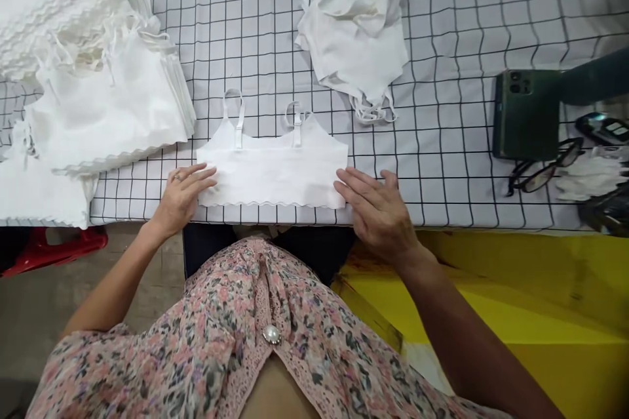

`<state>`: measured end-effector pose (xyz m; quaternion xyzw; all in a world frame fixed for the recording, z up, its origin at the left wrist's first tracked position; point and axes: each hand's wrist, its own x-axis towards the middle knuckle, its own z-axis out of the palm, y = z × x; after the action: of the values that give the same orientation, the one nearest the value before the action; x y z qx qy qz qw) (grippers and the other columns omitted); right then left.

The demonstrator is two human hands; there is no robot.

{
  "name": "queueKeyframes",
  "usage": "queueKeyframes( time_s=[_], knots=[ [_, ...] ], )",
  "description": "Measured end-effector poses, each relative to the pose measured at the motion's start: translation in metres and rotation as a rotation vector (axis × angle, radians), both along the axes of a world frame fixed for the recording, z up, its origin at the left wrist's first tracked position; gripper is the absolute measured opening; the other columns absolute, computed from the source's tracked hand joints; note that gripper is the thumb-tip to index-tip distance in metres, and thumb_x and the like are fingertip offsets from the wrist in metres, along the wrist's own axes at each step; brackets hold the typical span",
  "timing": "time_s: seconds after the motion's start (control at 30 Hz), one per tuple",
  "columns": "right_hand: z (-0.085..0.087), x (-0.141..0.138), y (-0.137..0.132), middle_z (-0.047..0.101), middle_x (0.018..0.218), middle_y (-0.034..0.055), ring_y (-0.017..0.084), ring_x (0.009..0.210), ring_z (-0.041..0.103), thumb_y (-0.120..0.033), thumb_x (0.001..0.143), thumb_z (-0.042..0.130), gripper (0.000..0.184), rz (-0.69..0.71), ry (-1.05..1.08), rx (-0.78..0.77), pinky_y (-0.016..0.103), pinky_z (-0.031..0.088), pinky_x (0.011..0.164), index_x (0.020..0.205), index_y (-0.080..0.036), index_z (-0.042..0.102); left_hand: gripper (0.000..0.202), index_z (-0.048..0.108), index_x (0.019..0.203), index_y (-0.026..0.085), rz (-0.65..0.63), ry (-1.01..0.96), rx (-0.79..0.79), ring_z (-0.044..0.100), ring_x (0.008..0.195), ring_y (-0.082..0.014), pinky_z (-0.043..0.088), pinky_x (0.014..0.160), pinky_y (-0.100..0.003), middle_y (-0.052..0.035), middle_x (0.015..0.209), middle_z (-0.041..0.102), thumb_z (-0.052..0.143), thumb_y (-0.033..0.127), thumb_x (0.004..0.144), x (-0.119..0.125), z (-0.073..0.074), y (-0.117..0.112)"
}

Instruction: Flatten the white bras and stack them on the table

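A white crop top with two thin straps lies flat near the front edge of the checked tablecloth. My left hand rests flat on its lower left corner, fingers stretched out, a ring on one finger. At the garment's lower right corner, my right hand lies flat with its fingers extended, touching the fabric edge. Neither hand holds anything.
A stack of folded white tops fills the left side. A crumpled pile of white garments lies at the back centre. A dark green phone, black glasses and a white mask sit at right. A yellow surface is below the table.
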<state>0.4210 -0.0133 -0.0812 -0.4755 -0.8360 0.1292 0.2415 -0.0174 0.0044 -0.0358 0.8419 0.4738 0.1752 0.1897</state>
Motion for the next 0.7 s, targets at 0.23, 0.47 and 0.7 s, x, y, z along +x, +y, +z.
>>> queueKeyframes(
  time_s=[0.23,0.47,0.7],
  knots=[
    [-0.006,-0.02,0.006,0.045,0.174,0.0249,0.045,0.162,0.044,-0.046,0.113,0.045,0.065,-0.077,-0.242,-0.055,0.081,0.034,0.123,0.171,-0.017,0.046,0.084,0.023,0.18,0.029,0.09,0.193,0.092,0.016,0.175,-0.0413,0.023,0.14,-0.068,-0.0154,0.187,0.023,0.062,0.051,0.109,0.042,-0.034,-0.002],
    [0.005,0.011,0.145,0.08,0.117,0.0165,0.039,0.118,0.072,-0.034,0.108,0.052,0.032,-0.345,0.066,0.168,0.063,0.054,0.108,0.115,-0.022,0.08,0.091,0.007,0.182,0.036,0.133,0.23,0.19,0.017,0.174,-0.0428,0.03,0.138,-0.069,-0.0126,0.189,0.018,0.06,0.052,0.11,0.036,-0.04,-0.004],
    [0.009,-0.045,0.254,0.072,0.112,0.0195,0.044,0.121,0.059,-0.037,0.103,0.061,0.023,-0.335,-0.066,0.101,0.07,0.045,0.11,0.101,-0.019,0.075,0.091,0.009,0.182,0.031,0.161,0.275,0.237,0.016,0.174,-0.0419,0.036,0.136,-0.067,-0.0152,0.187,0.023,0.061,0.05,0.11,0.037,-0.042,-0.007]
  ],
)
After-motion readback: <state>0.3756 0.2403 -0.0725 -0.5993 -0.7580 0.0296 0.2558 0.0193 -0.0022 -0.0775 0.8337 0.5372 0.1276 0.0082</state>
